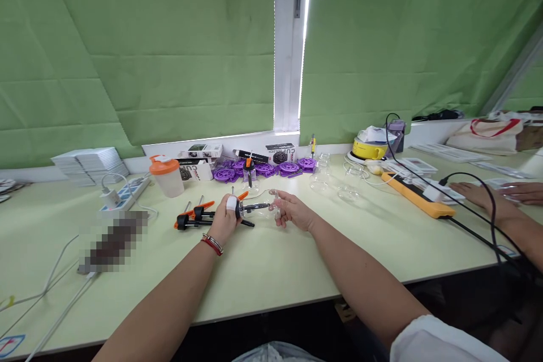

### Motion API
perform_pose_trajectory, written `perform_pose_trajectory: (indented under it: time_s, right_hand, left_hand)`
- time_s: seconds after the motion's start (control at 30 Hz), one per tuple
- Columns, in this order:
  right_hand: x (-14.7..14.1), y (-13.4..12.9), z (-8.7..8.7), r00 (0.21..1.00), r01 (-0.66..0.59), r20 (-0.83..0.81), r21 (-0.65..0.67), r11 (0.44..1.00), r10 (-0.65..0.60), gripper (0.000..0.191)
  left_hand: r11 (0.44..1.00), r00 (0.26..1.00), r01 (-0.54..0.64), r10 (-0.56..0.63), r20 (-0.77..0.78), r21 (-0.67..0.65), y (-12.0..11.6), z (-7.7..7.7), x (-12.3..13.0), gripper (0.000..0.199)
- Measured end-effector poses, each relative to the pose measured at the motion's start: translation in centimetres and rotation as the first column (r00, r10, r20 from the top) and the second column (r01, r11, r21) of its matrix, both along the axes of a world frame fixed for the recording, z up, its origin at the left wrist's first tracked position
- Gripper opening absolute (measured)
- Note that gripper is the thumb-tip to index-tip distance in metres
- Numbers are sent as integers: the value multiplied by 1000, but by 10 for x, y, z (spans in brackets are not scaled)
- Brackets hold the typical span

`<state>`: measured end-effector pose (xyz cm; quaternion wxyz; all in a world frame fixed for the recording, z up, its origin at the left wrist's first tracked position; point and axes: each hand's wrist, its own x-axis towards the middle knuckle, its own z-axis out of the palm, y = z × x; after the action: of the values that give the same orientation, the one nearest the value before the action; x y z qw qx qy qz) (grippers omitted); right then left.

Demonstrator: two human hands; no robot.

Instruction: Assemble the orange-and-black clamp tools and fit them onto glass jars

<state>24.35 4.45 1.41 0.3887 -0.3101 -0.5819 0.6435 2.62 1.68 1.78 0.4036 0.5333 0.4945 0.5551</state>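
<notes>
Above the middle of the table, a clear glass vessel (258,210) lies sideways between both hands, with a dark rod visible inside it. My left hand (225,216) is closed around its black-collared left end; something white covers the thumb. My right hand (289,210) has its fingers closed on the rounded right end. Black tools with orange handles (198,216) lie on the table just left of and behind my left hand. Another black and orange tool (249,169) stands upright in a clear glass piece behind the hands.
Purple plastic parts (265,169) and boxes line the back. An orange-lidded cup (166,175) and a white power strip (129,192) stand left. Clear glass vessels (350,192), an orange power strip (418,195) and black cables are right. Another person's hands (479,198) rest far right.
</notes>
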Motion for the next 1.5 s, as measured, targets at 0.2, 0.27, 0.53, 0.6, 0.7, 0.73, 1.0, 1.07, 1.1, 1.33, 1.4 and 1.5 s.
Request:
perform_pose_trajectory:
  time_s: [0.2,0.27,0.53,0.6,0.7,0.73,1.0,1.07,1.1,1.33,1.4,1.5]
  right_hand:
    - [-4,-1,0,998,30,50,-22,999,-29,48]
    - [-5,-1,0,997,48,68,-36,998,-46,49]
    - [-7,-3,2,993,64,104,-98,993,-54,47]
    - [-7,-2,0,994,58,103,-102,993,-48,47]
    - [-7,1,-5,995,33,100,-95,995,-24,53]
    - [-7,1,-6,993,43,112,-74,996,-35,56]
    - [-13,-10,-6,828,18,381,714,700,-411,73]
    - [-14,-10,-11,789,4,417,731,683,-451,80]
    - [-13,-7,-15,778,33,414,724,689,-473,79]
    - [0,39,-38,631,364,442,557,746,-637,79]
    - [-1,54,-38,557,347,523,559,753,-645,81]
    - [-7,74,-35,464,305,595,589,748,-657,84]
  left_hand:
    - [999,998,37,-37,42,-10,6,-5,-2,27]
    - [999,999,36,-36,20,-6,7,-6,-3,27]
    - [1000,1000,19,-19,3,-15,4,-2,-2,27]
    - [1000,1000,22,-23,-19,-9,4,-1,-2,28]
    - [999,997,11,-8,-71,37,5,-1,-5,30]
    - [998,996,6,-1,-90,60,5,-1,-6,30]
    - [985,955,78,-28,-295,156,0,5,-4,28]
    - [975,955,131,-75,-288,181,-2,8,-3,31]
    - [968,959,141,-80,-273,209,-2,9,-5,37]
    - [944,697,-128,305,-649,305,19,13,-49,30]
    - [976,565,-104,218,-796,193,21,13,-57,34]
    - [999,418,11,36,-908,45,18,12,-59,47]
